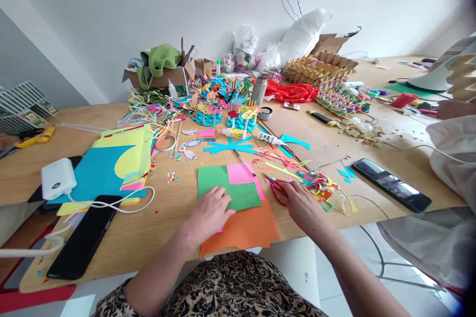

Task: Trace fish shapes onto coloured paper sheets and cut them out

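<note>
the counter point(174, 218), pale and wood-grained, spans the frame from left to right. on it, at left, a blue sheet point(96, 168) overlaps yellow sheets. at lower centre, an orange sheet point(256, 230) lies along the front edge, partly beneath a green sheet point(243, 197) at the centre. a dark phone point(84, 242) rests at lower left, a white cable crossing its upper end. the left hand point(211, 210) lies palm down on the green sheet, fingers slightly bent and thumb apart. the right hand point(303, 203), right of centre, curves over the handles of the red-handled scissors; whether its fingers pinch them cannot be told. a pink sheet point(241, 173) shows behind the green one. the scissors point(274, 184) lie just right of the sheets, tips toward upper left. a yellow-labelled glue bottle point(235, 133) lies on its side near mid-frame.
</note>
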`<state>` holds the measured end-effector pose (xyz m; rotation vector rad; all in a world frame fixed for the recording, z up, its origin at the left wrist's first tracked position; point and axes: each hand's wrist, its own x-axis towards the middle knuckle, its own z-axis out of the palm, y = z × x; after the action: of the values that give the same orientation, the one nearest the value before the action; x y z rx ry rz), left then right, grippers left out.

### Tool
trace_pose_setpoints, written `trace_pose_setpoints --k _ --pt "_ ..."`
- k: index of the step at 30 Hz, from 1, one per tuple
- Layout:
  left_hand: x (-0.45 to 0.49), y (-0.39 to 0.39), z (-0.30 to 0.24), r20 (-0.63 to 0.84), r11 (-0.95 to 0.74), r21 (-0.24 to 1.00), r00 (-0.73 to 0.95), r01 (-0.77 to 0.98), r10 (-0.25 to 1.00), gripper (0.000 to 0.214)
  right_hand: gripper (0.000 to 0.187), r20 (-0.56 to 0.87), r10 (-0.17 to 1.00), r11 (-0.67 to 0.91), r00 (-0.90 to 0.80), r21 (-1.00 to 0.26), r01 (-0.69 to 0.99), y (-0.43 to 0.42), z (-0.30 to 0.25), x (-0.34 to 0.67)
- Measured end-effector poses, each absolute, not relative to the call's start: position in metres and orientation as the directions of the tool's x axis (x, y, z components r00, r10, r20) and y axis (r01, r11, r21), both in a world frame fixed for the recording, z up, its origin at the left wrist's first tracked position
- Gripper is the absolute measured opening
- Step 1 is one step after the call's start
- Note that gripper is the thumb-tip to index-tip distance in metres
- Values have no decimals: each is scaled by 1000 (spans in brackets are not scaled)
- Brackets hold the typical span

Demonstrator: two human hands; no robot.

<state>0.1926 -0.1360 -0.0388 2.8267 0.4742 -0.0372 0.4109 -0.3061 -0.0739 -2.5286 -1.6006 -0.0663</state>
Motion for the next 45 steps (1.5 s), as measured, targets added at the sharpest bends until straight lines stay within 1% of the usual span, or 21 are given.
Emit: trace_pose_setpoints --k 4,8,10,13,15,16,18,20,22,24,26,28,31,33,35,37,40,42,43,45 --pt "188 -147 -46 -20 -905 222 930 362 367 15 32 111 853 -510 509 -21 860 -304 -76 411" --pt "188 -155 -47 -14 -930 86 934 357 357 15 30 93 856 -513 508 36 858 -301 -74 410" --pt "189 -157 -46 -25 -938 28 939 345 344 14 31 83 854 -518 513 44 854 -302 -72 411" --pt "191 -158 -44 -27 -945 -1 945 327 327 14 38 69 835 -547 546 8 837 -307 -69 412" --pt "192 -158 -44 -25 -946 4 946 323 323 12 41 71 820 -563 568 -76 823 -313 -68 413" --pt "193 -158 -43 -30 -947 9 947 322 321 10 39 78 816 -559 573 -142 817 -315 -67 412" --pt "196 -159 -42 -50 -946 18 945 323 322 5 31 105 802 -537 588 -306 786 -319 -67 410" --pt "200 -160 -41 -78 -945 15 942 328 326 8 24 114 778 -494 618 -497 713 -320 -66 405" --pt "204 -163 -40 -101 -940 -1 935 340 339 12 22 71 762 -430 644 -689 584 -317 -64 400" --pt "207 -165 -40 -125 -933 -23 925 359 359 16 24 16 766 -329 642 -849 414 -311 -60 394" --pt "209 -167 -41 -140 -925 -26 915 378 378 17 31 -1 767 -218 642 -941 258 -304 -55 388" --pt "208 -166 -42 -134 -917 -3 909 398 395 17 37 -8 737 -148 675 -978 149 -297 -50 384" --pt "202 -162 -39 -70 -898 50 898 438 434 17 41 -88 691 -138 717 -990 11 -291 -43 377" --pt "196 -159 -35 9 -877 82 879 474 477 19 39 -136 699 -137 702 -989 -54 -289 -39 373" --pt "188 -157 -30 130 -858 108 849 502 513 21 40 -154 728 -134 668 -988 -82 -288 -36 368" --pt "180 -155 -24 286 -856 128 807 502 516 24 42 -183 760 -139 624 -983 -119 -285 -33 362" --pt "169 -154 -19 492 -888 132 749 440 444 25 53 -255 788 -116 561 -955 -271 -278 -32 354" --pt "164 -155 -19 576 -917 117 727 381 375 26 59 -273 802 -74 531 -928 -366 -273 -33 350" --pt "161 -156 -20 598 -928 114 721 355 349 27 58 -272 810 -61 520 -920 -386 -270 -33 348" --pt "158 -158 -25 614 -940 121 721 318 323 27 48 -261 820 -66 510 -927 -369 -266 -34 345"
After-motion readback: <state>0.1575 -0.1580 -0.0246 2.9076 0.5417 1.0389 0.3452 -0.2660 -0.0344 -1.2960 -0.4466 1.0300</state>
